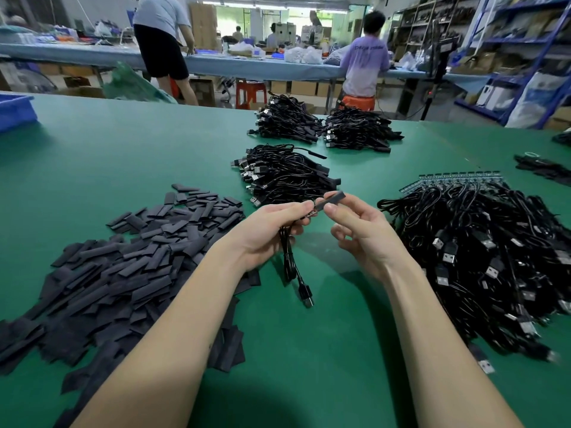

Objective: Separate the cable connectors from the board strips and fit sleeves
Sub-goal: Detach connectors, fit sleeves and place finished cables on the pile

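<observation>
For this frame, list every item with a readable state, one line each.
Black flat sleeve: pinched by right hand, meeting the cable's board end.
Black USB cable: gripped by left hand, plug hanging to the green table.
Loose sleeve pile: unfitted.
Board strip: cables attached.

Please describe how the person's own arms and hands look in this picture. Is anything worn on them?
Both forearms are bare up to the lower edge of the picture: no sleeves show. The left hand and the right hand wear no gloves. I see no watch, bracelet or ring on either wrist or on the fingers that show. The fingernails look short and unpainted.
</observation>
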Tool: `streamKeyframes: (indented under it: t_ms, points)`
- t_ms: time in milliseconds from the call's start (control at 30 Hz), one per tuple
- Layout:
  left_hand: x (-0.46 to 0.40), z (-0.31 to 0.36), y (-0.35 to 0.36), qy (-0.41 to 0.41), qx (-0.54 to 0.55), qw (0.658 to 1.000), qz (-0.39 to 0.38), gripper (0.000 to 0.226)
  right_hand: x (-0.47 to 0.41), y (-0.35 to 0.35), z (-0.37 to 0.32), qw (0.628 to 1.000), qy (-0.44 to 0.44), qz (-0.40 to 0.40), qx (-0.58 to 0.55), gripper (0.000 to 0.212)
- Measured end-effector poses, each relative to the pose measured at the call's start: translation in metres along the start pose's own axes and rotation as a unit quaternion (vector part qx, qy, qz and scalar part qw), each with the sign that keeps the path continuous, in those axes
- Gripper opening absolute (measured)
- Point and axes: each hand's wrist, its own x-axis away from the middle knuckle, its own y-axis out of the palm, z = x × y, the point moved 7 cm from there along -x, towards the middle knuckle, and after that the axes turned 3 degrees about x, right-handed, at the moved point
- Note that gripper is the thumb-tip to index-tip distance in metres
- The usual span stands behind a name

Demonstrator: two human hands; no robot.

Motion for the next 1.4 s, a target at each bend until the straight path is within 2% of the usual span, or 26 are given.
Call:
streamKeyframes:
  t_ms: [133,233,333,467,633,833,1100,1267,1400]
  points:
    - [-0.001,0.009,-0.007,0.046,-0.044,0.996,0.061,0.026,-0.002,-0.001,0.001,1.000,0.007,-0.007,-0.006,0.018]
    - [0.000,0.010,-0.009,0.056,-0.063,0.994,0.070,0.028,-0.002,-0.002,0.003,1.000,0.013,-0.006,-0.015,0.019]
    - [0.000,0.010,-0.009,0.058,-0.074,0.993,0.073,0.019,-0.002,-0.004,0.005,1.000,0.018,0.000,-0.020,0.021]
    - [-0.001,0.015,-0.008,0.116,-0.110,0.985,0.073,0.004,-0.001,-0.011,0.007,0.998,0.026,0.044,-0.031,0.032]
    - [0.001,0.024,-0.005,0.182,-0.186,0.963,0.077,0.002,-0.001,-0.015,0.009,0.997,0.034,0.068,-0.033,0.034]
    - [0.005,0.030,-0.002,0.241,-0.216,0.940,0.103,0.002,-0.002,-0.009,0.010,0.997,0.039,0.055,-0.028,0.035]
    - [0.003,0.026,-0.001,0.233,-0.209,0.943,0.111,0.003,0.000,-0.009,0.013,0.997,0.049,0.063,-0.017,0.019]
    - [0.001,0.022,0.000,0.193,-0.194,0.959,0.069,0.013,-0.001,-0.014,0.015,0.994,0.055,0.092,-0.032,0.013]
    - [0.002,0.023,-0.008,0.186,-0.150,0.965,0.112,0.013,-0.004,-0.011,0.017,0.995,0.057,0.075,-0.025,0.015]
